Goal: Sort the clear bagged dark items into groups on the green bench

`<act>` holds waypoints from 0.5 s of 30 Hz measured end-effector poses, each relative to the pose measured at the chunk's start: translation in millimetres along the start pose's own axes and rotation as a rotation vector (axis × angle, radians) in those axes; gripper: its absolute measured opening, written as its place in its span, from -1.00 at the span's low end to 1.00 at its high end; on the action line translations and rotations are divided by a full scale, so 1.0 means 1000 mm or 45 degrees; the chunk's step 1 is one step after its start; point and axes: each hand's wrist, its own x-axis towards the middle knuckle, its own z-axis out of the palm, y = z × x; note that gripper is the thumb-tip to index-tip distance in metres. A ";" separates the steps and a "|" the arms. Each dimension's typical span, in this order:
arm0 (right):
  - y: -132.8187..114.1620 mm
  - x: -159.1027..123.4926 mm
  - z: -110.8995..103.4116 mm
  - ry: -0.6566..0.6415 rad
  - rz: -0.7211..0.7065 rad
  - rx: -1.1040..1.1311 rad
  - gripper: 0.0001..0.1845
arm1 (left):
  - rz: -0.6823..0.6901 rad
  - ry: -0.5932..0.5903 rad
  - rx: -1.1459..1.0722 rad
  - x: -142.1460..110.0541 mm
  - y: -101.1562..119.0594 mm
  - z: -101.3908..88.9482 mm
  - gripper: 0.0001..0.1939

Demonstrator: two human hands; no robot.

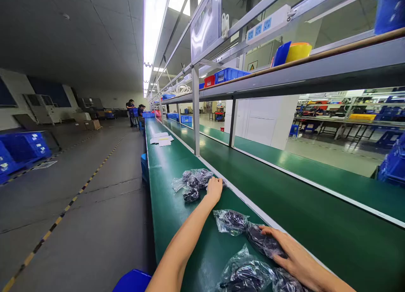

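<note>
Several clear plastic bags with dark contents lie on the green bench top; what is inside is hard to make out. My left hand [215,189] reaches to the right edge of the far pile of bags [193,180], its fingers curled down over a bag that is mostly hidden. Closer in, my right hand [292,249] has thumb and fingers around a bagged dark item [264,240] resting on the bench. Touching that one's far end is another bag [232,221]. At the near edge of view sits a larger bag [247,273], just left of my right hand.
A pale rail [240,196] divides my bench [171,170] from a green strip beyond. Metal posts [195,111] carry a shelf with blue bins [230,75]. Papers [161,139] lie farther along. A blue stool [132,281] stands at lower left; two people are far off.
</note>
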 end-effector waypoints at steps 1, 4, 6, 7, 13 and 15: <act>0.001 0.000 0.000 0.000 -0.001 -0.007 -0.37 | 0.021 -0.036 -0.029 -0.009 0.005 -0.001 -0.55; 0.006 0.001 0.002 -0.011 -0.006 -0.019 -0.34 | 0.216 -0.189 -0.186 -0.035 0.016 -0.017 -0.50; 0.010 0.002 0.003 -0.017 -0.013 -0.016 -0.33 | 0.312 -0.181 -0.260 -0.043 0.014 -0.035 -0.50; 0.012 0.003 0.004 -0.015 -0.020 -0.012 -0.33 | 0.283 -0.105 -0.259 -0.043 0.009 -0.045 -0.51; 0.014 0.004 0.005 -0.002 -0.022 -0.013 -0.35 | -0.366 0.223 -0.097 -0.005 -0.060 -0.077 -0.59; 0.014 0.004 0.005 0.001 -0.015 -0.017 -0.35 | -0.470 0.144 -0.160 0.008 -0.083 -0.080 -0.81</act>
